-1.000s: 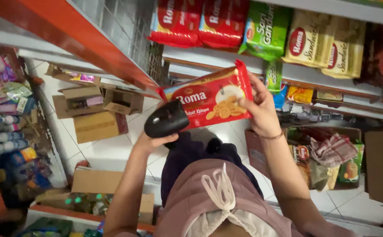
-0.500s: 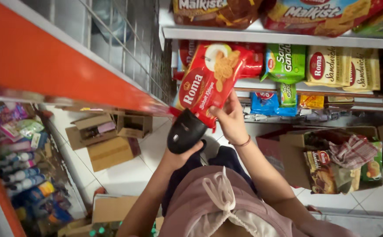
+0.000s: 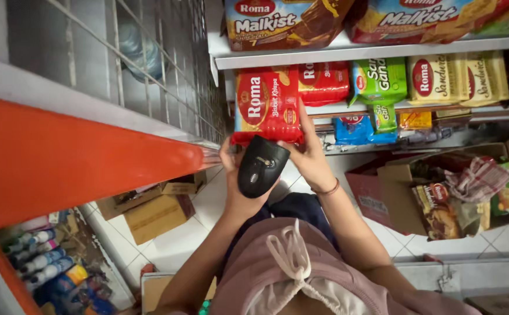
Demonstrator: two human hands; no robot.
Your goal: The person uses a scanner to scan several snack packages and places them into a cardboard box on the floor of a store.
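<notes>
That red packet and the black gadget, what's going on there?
A person stands at a shop shelf. Their right hand holds a red biscuit packet upright in front of the shelf, and their left hand grips a black handheld scanner just below it, close against the packet's lower edge. Open cardboard boxes sit on the tiled floor.

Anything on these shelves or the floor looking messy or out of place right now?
Yes. The open brown cardboard box on the floor at right has crumpled snack packets spilling over its rim. The left hand holds a black handheld scanner against the red biscuit packet in the right hand; both look intact.
</notes>
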